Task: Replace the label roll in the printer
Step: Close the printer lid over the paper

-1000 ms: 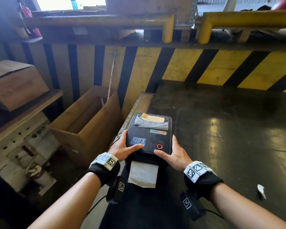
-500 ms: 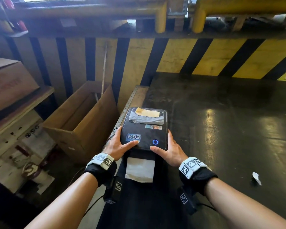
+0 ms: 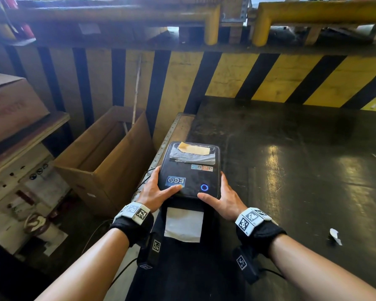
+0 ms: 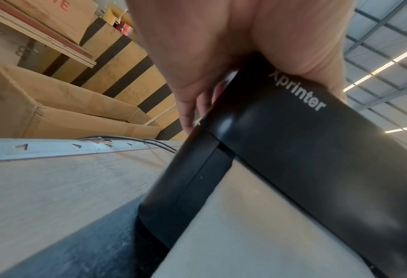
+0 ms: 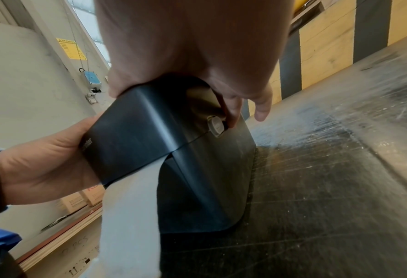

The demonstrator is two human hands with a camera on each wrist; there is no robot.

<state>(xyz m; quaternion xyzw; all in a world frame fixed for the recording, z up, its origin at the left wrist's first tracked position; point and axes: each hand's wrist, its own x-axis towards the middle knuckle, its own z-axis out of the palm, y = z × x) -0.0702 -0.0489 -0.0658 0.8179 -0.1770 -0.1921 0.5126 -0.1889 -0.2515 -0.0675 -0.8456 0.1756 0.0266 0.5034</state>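
Scuffed dark table (image 3: 291, 170), striped wall (image 3: 248, 74) (yellow, black)

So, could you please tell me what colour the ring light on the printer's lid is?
Blue: the ring light shows best in the head view.

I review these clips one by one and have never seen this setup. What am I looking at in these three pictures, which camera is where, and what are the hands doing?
There is no robot here: a person wears three cameras, one on the head and one on each wrist. The head view looks down at a black label printer standing on a dark worktop. The left hand and the right hand grip the printer's lid from either side, thumbs on top. A strip of white label paper hangs out of the front slot, and a blue ring light glows on the lid. Each wrist view looks along its palm, so the printer fills the picture; the right one shows fingers by a pale side latch. An open cardboard box stands to the left, and a scrap of paper lies on the worktop.
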